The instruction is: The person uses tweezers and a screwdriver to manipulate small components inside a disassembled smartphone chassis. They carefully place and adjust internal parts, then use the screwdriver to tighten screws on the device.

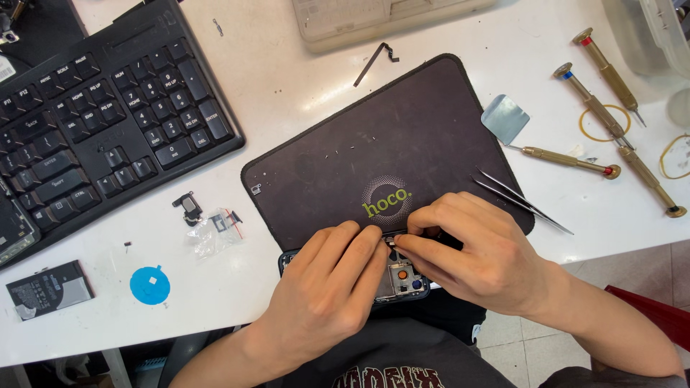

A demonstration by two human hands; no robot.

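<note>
Black and opened up, a phone (402,280) lies at the near edge of the white counter (287,79), its back off so that the small parts inside show, partly on the dark work mat (374,144). Both hands press down on it. The left hand (323,287) covers its left half, fingers close together and flat on the frame. The right hand (481,251) has its grip pinched together at the phone's upper edge, fingertips meeting those of the left; whether something tiny sits between them I cannot tell. Tweezers (521,197) rest on the mat's right edge, just beside the right hand. Brass screwdrivers (596,108) lie toward the far right corner. A black keyboard (93,122) fills the far left corner, and a blue round sticker (149,285) lies near the front left edge.
</note>
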